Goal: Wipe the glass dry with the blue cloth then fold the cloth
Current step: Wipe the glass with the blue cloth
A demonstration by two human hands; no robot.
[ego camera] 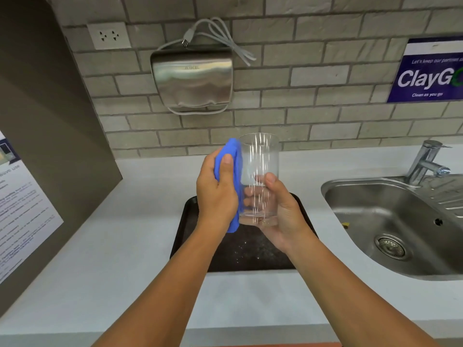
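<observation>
One clear glass is held upright in the air above a dark tray, its long axis running straight up and down with the open mouth at the top and the thick base at the bottom. The right hand cups the lower part of the glass, thumb across the near side and fingers curled round the far side, seen through the glass wall. A blue cloth is bunched against the left side of the glass, stretching from near the rim down past the base. The left hand grips the cloth closed, thumb lying over it and pressing it to the glass. The tray rests on a pale counter, and its surface is speckled with pale flecks. To the right are a steel sink and tap. On the brick wall behind hangs a metal hand dryer.
</observation>
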